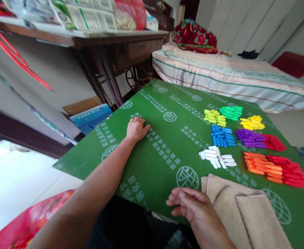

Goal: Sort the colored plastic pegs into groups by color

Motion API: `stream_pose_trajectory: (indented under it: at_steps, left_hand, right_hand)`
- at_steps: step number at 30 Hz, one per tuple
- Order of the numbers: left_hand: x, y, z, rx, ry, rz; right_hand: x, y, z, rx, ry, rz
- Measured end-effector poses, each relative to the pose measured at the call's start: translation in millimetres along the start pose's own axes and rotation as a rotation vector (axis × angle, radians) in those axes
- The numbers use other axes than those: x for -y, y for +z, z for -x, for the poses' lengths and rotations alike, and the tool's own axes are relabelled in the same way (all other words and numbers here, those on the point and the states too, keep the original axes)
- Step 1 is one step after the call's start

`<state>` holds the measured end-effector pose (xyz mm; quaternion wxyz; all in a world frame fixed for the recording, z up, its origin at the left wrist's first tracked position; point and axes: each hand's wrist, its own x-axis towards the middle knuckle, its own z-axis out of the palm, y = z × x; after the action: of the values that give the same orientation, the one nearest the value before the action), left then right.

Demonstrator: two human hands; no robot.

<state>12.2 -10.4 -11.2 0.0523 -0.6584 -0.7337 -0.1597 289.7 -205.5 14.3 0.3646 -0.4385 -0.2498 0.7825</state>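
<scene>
My left hand (136, 129) rests on the green board (167, 145) with its fingers curled down against the surface, holding nothing I can see. My right hand (190, 204) hovers at the board's near edge, fingers loosely bent and apart, empty, just left of a folded beige towel (245, 214). Sorted piles of small plastic pieces lie on the right: white (216, 157), blue (222, 135), yellow-green (215, 117), green (231, 112), yellow (252, 122), purple (249, 137), orange (262, 167) and red (292, 171).
A bed with a striped cover (230, 74) stands behind the board. A wooden sewing-machine table (110, 45) loaded with boxes and bags is at the back left. A blue box (91, 117) lies on the floor. A red bag (27, 221) sits near my left arm.
</scene>
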Motion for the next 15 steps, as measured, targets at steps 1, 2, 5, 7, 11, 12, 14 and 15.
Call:
stream_pose_trajectory:
  at_steps: [1,2,5,7,11,12,14,15]
  left_hand:
    - [-0.2,-0.2,0.1,0.0,-0.001,0.0]
    - [-0.5,-0.4,0.1,0.0,-0.001,0.0]
    - [-1.3,-1.0,0.1,-0.004,-0.003,-0.007]
    - [-0.7,-1.2,-0.3,-0.006,-0.002,-0.018]
    - [4.6,-0.4,-2.8,-0.014,0.01,-0.031]
    - [6.6,0.2,-3.8,-0.014,0.02,-0.036]
    - [10.7,1.9,-6.3,-0.027,0.025,-0.048]
    - [12.5,2.6,-7.5,-0.03,0.037,-0.05]
  right_hand:
    - [-0.7,-0.2,-0.1,-0.002,-0.002,0.011]
    - [-1.6,-0.6,-0.3,-0.001,-0.004,0.022]
    - [-4.2,-1.3,-2.2,0.006,-0.015,0.059]
    - [-5.2,-0.9,-4.0,0.016,-0.032,0.093]
    - [-7.5,0.0,-8.8,0.086,-0.05,0.226]
    - [-9.1,-0.4,-10.7,0.103,-0.043,0.27]
    - [-14.1,-2.5,-15.7,0.105,-0.031,0.369]
    - [-17.2,-4.1,-18.7,0.092,-0.043,0.425]
